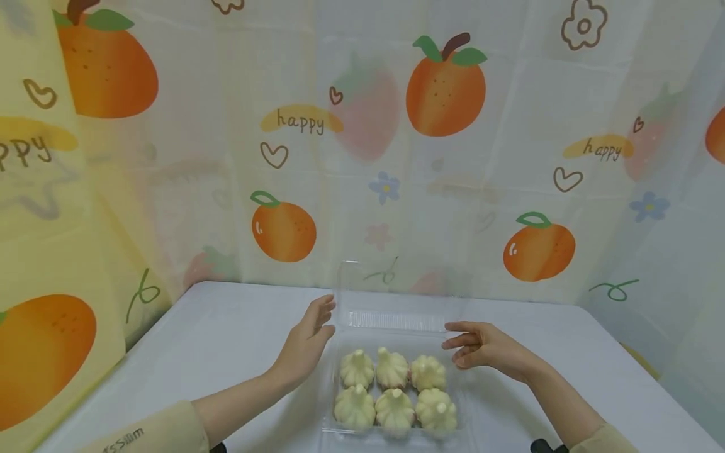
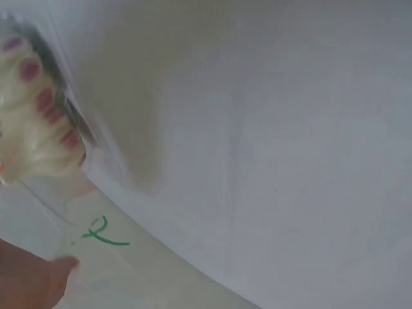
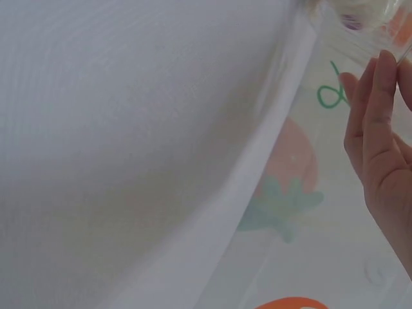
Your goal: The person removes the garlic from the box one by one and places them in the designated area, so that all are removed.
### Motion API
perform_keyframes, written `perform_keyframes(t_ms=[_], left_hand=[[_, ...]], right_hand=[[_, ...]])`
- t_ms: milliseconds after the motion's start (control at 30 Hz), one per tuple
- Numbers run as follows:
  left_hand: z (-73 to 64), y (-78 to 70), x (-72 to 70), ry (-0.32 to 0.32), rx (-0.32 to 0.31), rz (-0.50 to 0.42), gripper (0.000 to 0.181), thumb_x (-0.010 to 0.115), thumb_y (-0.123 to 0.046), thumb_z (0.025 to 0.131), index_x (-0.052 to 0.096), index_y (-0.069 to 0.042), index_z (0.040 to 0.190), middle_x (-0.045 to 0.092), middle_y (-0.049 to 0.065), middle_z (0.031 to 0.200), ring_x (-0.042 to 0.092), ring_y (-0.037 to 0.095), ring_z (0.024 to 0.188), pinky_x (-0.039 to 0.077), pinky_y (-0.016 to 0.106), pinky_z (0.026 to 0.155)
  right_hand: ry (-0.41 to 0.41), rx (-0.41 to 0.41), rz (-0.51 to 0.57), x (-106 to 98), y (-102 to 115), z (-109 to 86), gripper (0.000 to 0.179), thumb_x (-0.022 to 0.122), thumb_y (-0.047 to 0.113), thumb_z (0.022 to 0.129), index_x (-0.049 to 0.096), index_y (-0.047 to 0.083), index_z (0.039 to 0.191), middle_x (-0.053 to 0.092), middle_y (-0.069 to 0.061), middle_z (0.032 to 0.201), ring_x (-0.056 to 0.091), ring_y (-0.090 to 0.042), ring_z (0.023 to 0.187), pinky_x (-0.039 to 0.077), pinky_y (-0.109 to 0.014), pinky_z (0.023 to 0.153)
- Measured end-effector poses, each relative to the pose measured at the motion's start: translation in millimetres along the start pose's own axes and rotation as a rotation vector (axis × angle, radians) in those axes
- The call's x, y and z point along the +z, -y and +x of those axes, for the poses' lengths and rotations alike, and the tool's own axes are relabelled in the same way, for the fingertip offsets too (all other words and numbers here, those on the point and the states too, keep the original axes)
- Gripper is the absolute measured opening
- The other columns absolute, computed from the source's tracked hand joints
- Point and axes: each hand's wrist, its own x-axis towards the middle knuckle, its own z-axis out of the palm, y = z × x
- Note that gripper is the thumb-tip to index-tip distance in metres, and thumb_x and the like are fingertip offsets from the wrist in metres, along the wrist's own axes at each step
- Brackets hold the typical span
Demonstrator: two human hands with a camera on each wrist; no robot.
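Observation:
A clear plastic clamshell box (image 1: 396,430) stands on the table with its hinged lid (image 1: 396,321) raised at the back. Inside sit several pale garlic bulbs (image 1: 394,408) in two rows, stems up; purple patches show on the garlic (image 2: 42,100) in the left wrist view. My left hand (image 1: 303,346) is by the lid's left edge, fingers extended and holding nothing. On the other side, my right hand (image 1: 481,347) has its fingertips at the lid's right edge, fingers loosely bent; whether they touch the plastic I cannot tell.
A white-covered table (image 1: 238,340) carries the box near its front middle. Behind it hangs a curtain (image 1: 362,207) printed with oranges, hearts and flowers. A yellow printed cloth (image 1: 51,251) hangs along the left side.

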Motion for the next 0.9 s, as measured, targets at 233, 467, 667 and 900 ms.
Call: perform_keyframes(t_ms=[233,467,667,900], left_hand=[[21.9,0.1,-3.3,0.030,-0.097,-0.108,0.057,0.041,-0.011,0.098,0.030,-0.014,0.154,0.043,0.019,0.153,0.043,0.042,0.141,0.038,0.057,0.114],[39.2,2.2,-1.8,0.024,-0.206,-0.236,0.062,0.039,-0.004,0.091,0.030,-0.002,0.153,0.042,0.028,0.151,0.048,0.044,0.134,0.039,0.053,0.116],[44.6,10.5,0.6,0.029,-0.273,-0.346,0.061,0.038,0.000,0.089,0.030,0.007,0.150,0.034,0.031,0.154,0.043,0.047,0.134,0.035,0.053,0.119],[47.7,20.7,5.1,0.032,-0.316,-0.386,0.060,0.036,0.001,0.090,0.028,0.011,0.149,0.031,0.032,0.155,0.041,0.049,0.136,0.036,0.052,0.118]], right_hand=[[0.009,-0.003,0.020,0.5,0.0,2.0,0.081,0.067,0.009,0.091,0.017,-0.017,0.150,0.053,-0.034,0.138,0.065,-0.016,0.103,0.058,-0.026,0.087],[-0.003,0.000,0.030,0.4,0.2,2.2,0.080,0.068,0.008,0.090,0.020,-0.017,0.149,0.051,-0.035,0.138,0.065,-0.018,0.105,0.058,-0.026,0.087],[-0.011,0.003,0.024,0.5,-0.6,3.5,0.079,0.069,0.008,0.089,0.022,-0.018,0.148,0.052,-0.035,0.138,0.065,-0.021,0.107,0.058,-0.027,0.087],[-0.021,0.002,0.027,1.6,-0.7,3.8,0.078,0.069,0.008,0.089,0.024,-0.017,0.148,0.051,-0.036,0.138,0.065,-0.021,0.106,0.058,-0.027,0.087]])
